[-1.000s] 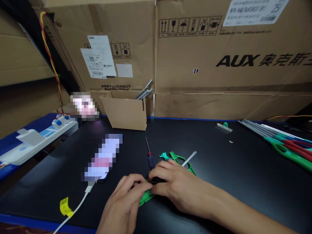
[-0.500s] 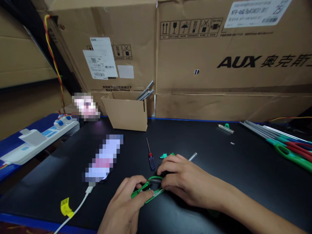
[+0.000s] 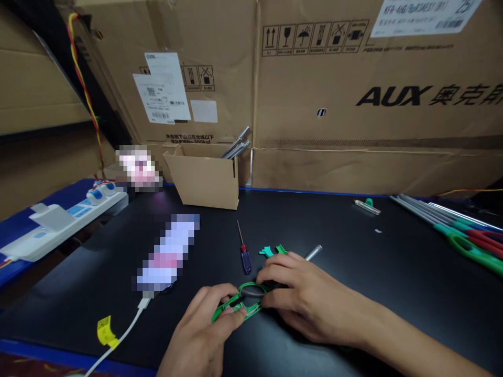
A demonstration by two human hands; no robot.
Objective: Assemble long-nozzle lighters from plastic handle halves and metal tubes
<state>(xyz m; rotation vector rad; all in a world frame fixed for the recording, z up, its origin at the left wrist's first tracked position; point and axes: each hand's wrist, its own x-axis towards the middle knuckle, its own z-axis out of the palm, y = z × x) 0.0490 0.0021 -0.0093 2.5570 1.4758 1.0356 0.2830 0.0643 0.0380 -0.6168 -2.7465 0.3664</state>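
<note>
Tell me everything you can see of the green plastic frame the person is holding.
The green plastic frame is a slim, open piece with a rounded loop at one end and narrow bars running toward the other. A dark strip lies across the loop. The left hand grips the narrow end, and the right hand holds the loop end. Fingers hide parts of the frame.

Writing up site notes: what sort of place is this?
Probably a workbench in a storeroom: a screwdriver lies on it, a power strip sits beside it, and large cardboard cartons stand behind.
</note>
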